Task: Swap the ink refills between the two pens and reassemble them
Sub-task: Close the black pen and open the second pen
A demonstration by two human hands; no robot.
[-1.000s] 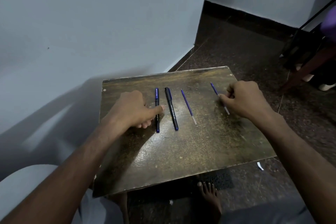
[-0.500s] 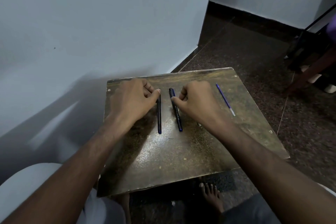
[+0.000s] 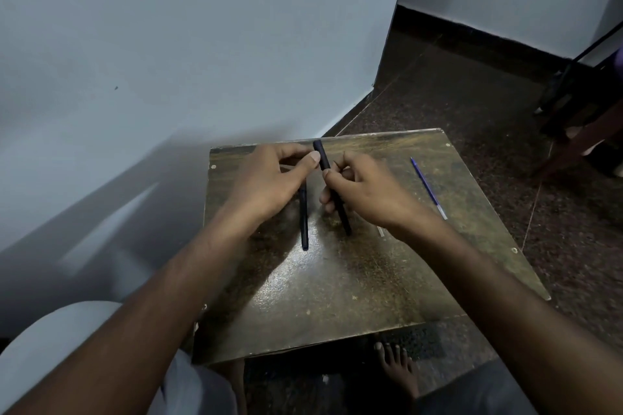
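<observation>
A black pen (image 3: 340,212) is raised at its far end and tilts over the small wooden table (image 3: 337,296). My right hand (image 3: 367,194) pinches its middle. My left hand (image 3: 266,178) has thumb and forefinger closed at its far end. A second dark pen (image 3: 304,226) lies flat on the table just left of it, its far part hidden under my left hand. One blue ink refill (image 3: 427,186) lies near the table's right edge. Only the pale tip of another refill (image 3: 381,231) shows below my right wrist.
A pale wall stands close on the left and behind the table. Dark speckled floor lies to the right, with a chair leg and a dark stand (image 3: 580,131) at the far right. My bare foot (image 3: 397,367) rests under the table's near edge.
My right hand left the right-hand refill, crossed to the black pen and raised it off the table. My left hand slid up from the left pen to the black pen's far end.
</observation>
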